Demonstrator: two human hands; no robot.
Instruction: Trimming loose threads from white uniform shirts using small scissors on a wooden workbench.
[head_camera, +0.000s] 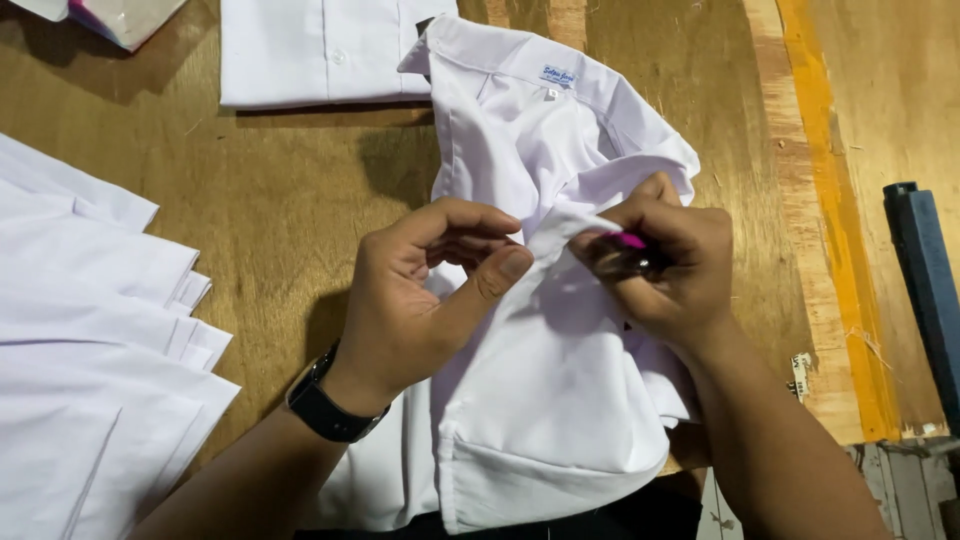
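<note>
A white shirt (545, 400) lies on the wooden surface (280, 200). Its edge is pinched by the left hand (420, 300); the right hand (665, 265) is clamped on a pink-tipped tool (628, 252). The fabric could be snagged if tugged sideways.

Folded white shirt (325, 50) at top; fanned white pieces (90, 340) left; blue bar (925, 270) right.

Bare surface (290, 200) open between shirt (540, 400) and stacked white cloth (90, 350); blocked above by folded shirt (320, 50), right by blue bar (925, 270).
</note>
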